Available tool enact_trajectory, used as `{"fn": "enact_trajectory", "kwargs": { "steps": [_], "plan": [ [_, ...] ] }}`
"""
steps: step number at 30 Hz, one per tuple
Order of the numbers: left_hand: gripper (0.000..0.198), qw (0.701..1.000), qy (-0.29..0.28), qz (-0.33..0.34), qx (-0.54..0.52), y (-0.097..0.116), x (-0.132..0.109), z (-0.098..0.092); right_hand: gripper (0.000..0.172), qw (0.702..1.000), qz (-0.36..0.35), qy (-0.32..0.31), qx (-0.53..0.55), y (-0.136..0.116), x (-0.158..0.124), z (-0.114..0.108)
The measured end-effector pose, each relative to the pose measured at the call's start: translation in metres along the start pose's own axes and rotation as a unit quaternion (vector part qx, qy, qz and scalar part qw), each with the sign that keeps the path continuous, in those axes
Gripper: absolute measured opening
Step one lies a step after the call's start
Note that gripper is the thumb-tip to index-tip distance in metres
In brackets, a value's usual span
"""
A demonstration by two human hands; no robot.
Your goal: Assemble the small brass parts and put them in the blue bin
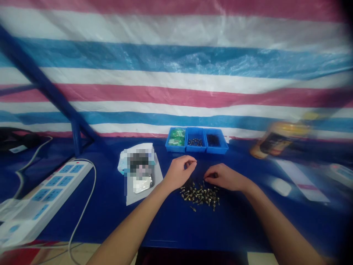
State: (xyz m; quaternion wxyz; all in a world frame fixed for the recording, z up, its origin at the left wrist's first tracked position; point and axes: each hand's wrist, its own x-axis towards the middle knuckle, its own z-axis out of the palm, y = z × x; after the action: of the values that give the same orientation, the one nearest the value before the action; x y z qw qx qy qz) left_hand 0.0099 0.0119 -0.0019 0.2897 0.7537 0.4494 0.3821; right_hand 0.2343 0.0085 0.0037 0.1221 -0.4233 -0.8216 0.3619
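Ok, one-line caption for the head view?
Left hand and right hand over brass screws on a blue table, blue bins beyond.

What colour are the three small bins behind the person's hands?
The bins are bright blue, shown best in the head view.

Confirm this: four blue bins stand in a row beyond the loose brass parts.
Wrong count: the head view shows three blue bins, not four, standing in a row beyond the loose brass parts.
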Motion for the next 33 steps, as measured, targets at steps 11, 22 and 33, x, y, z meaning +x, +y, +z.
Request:
{"fn": "enact_trajectory", "kwargs": {
  "steps": [11, 22, 33],
  "plan": [
    [0.017, 1.000, -0.002, 0.001, 0.009, -0.003, 0.000, 0.000, 0.016, 0.998, -0.037, 0.014, -0.054, -0.001, 0.003, 0.005],
    [0.017, 1.000, -0.002, -0.006, 0.013, -0.007, 0.001, 0.001, 0.011, 0.996, -0.055, 0.004, -0.065, -0.002, 0.005, 0.011],
    [0.015, 1.000, -0.010, 0.015, 0.013, -0.005, 0.000, 0.000, 0.015, 0.993, -0.049, 0.104, 0.000, -0.011, 0.003, 0.004]
  ]
}}
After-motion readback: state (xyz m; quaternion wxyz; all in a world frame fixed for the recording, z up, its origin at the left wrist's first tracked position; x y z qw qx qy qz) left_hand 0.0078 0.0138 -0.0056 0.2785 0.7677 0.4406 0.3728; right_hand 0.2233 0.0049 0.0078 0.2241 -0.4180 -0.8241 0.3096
